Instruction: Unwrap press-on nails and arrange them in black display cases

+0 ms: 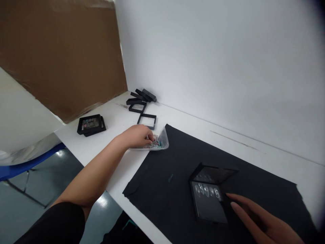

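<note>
My left hand (139, 136) reaches into a clear plastic tray (164, 142) of small colourful pieces. Its fingers are pinched together among the pieces, and what they hold is hidden. A black case (210, 211) lies with its see-through lid (213, 174) raised on a black mat. Inside, a row of shiny, pale false nails (207, 190) runs along the hinge side, and the rest of the base is bare black. At the case's right edge, my right hand (259, 217) has thumb and forefinger closed on the rim.
Two stacked black frames (91, 124), the top one with colourful pieces, sit at the left table edge. More black frames (138, 107) lie by the back corner. The black mat (162, 203) covers the near table. White and brown panels rise behind; a blue chair (33, 162) stands left.
</note>
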A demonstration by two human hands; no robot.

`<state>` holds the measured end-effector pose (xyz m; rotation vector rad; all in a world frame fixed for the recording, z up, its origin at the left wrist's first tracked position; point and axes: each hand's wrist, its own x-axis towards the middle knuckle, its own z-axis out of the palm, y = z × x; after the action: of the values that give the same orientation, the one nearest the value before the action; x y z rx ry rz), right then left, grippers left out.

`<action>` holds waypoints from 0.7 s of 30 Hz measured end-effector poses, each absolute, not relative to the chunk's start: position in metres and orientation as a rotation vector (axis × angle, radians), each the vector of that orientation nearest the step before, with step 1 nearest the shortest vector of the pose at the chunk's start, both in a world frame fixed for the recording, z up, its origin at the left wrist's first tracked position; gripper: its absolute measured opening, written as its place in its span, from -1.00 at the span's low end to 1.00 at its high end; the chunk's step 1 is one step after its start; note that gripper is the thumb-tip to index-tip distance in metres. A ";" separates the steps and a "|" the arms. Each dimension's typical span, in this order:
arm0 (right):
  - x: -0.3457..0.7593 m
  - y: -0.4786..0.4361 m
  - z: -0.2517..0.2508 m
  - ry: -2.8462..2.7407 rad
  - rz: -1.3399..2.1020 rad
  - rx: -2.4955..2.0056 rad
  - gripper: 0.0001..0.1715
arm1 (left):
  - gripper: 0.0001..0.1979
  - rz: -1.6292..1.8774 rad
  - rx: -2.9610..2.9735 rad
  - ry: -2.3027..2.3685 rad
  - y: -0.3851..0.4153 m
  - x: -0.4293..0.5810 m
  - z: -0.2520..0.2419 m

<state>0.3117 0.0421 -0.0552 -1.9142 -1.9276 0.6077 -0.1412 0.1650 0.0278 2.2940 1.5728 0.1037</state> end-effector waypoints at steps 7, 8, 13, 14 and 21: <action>0.302 0.042 -0.042 -1.937 0.811 -1.972 -0.27 | -0.62 0.127 2.220 1.569 0.165 -0.142 0.035; 0.302 0.042 -0.042 -1.929 0.820 -1.980 -0.25 | -0.60 0.137 2.220 1.564 0.165 -0.143 0.036; 0.306 0.041 -0.048 -1.943 0.799 -1.978 -0.26 | -0.58 0.240 2.269 1.520 0.166 -0.144 0.036; 0.307 0.041 -0.050 -1.946 0.795 -1.973 -0.27 | -0.60 0.266 2.285 1.514 0.166 -0.144 0.037; 0.306 0.040 -0.053 -1.951 0.751 -1.902 -0.33 | -0.80 0.429 2.374 1.438 0.164 -0.141 0.040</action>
<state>0.3065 0.0402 -0.0533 -1.9015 -1.9513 0.7512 -0.1409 0.1645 0.0401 2.3740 1.4383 0.4289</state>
